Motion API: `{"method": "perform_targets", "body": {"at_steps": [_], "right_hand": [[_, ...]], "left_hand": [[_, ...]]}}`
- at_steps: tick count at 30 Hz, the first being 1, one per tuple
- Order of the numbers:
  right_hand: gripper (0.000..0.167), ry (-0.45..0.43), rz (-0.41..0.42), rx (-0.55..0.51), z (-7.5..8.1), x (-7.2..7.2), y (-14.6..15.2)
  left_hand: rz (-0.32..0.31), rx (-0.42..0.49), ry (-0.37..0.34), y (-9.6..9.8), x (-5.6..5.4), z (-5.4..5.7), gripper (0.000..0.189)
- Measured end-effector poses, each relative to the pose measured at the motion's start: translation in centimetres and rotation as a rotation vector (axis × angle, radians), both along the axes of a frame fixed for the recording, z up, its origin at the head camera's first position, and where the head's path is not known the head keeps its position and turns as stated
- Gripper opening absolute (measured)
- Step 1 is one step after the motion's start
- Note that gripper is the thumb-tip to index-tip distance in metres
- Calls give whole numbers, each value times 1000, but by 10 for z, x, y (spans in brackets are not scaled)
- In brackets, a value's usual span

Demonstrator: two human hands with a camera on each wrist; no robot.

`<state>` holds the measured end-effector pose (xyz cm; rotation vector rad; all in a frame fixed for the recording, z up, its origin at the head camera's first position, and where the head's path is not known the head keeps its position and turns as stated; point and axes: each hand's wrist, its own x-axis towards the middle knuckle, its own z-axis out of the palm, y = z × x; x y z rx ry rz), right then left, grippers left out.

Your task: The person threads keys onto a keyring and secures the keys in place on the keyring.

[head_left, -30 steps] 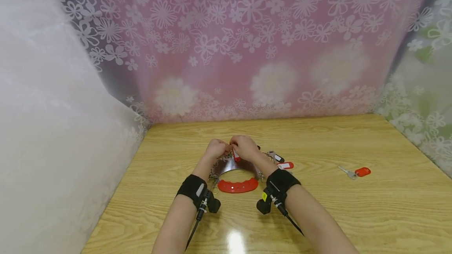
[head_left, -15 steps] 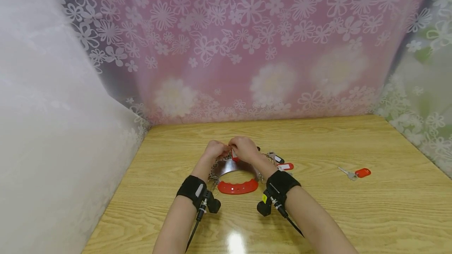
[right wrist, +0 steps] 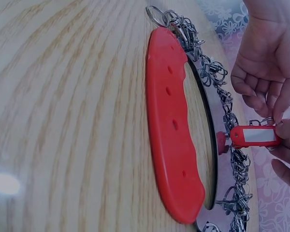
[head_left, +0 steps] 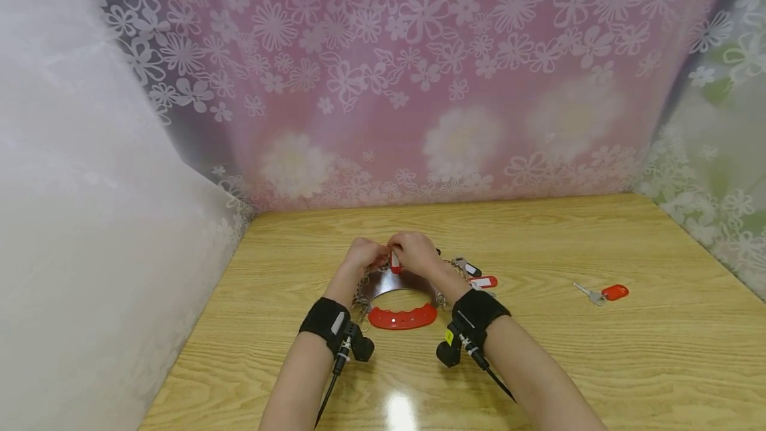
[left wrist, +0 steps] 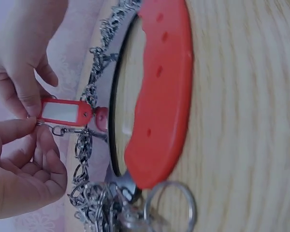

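A metal key carrier with a red plastic handle [head_left: 402, 317] lies on the table, its curved plate [left wrist: 105, 79] lined with small chained snap hooks. At the carrier's far edge both hands meet. Between thumb and finger, my right hand [head_left: 415, 253] pinches the end of a red key tag [right wrist: 259, 136] with a white label. My left hand [head_left: 366, 255] pinches the end of a small metal snap hook [left wrist: 70, 130] beside that tag. The fingertips of both hands nearly touch, and they partly hide the tag's ring.
Beside the right wrist lie a key with a black tag [head_left: 473, 270] and another red tag [head_left: 483, 282]. Farther right on the wooden table is a key with a red fob [head_left: 614, 292]. A split ring [left wrist: 170, 208] hangs at the carrier's left end. Flowered curtains stand behind.
The red key tag has turned and shifted slightly left at the fingertips, its white label now facing up the view. Both hands stay nearly in place at the carrier's far edge.
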<state>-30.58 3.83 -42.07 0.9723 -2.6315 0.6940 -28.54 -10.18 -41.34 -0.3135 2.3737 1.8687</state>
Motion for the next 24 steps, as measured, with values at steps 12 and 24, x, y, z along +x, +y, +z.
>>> {"method": "perform_targets", "body": {"at_steps": [12, 24], "right_hand": [[10, -80, -66, -78, 1, -1, -2], [11, -65, -49, -62, 1, 0, -2]], "left_hand": [[-219, -562, 298, -2, 4, 0, 16], [-95, -329, 132, 0, 4, 2, 14]]}}
